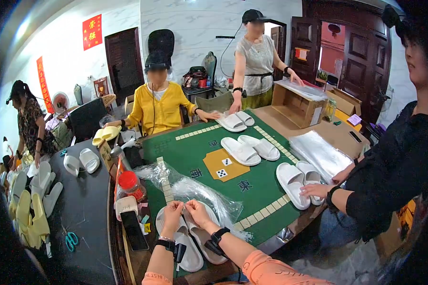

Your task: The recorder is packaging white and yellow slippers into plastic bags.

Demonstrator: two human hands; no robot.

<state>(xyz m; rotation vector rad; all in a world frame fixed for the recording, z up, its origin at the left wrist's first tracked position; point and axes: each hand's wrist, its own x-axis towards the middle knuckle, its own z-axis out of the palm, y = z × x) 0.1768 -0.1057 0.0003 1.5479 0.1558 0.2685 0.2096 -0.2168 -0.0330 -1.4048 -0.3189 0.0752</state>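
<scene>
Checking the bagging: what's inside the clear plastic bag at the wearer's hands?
A pair of white slippers, heels sticking out near the wearer. Toe ends sit inside the clear plastic bag, blurred by crinkled film. Both hands pinch its edge.

Open felt: centre of table (pixel 266 183).
Ahead: plastic bag (pixel 195 187), slippers (pixel 245 151).
Left: jar (pixel 130 184), phone (pixel 133 230).
Right: co-worker's hand (pixel 315 191).
</scene>
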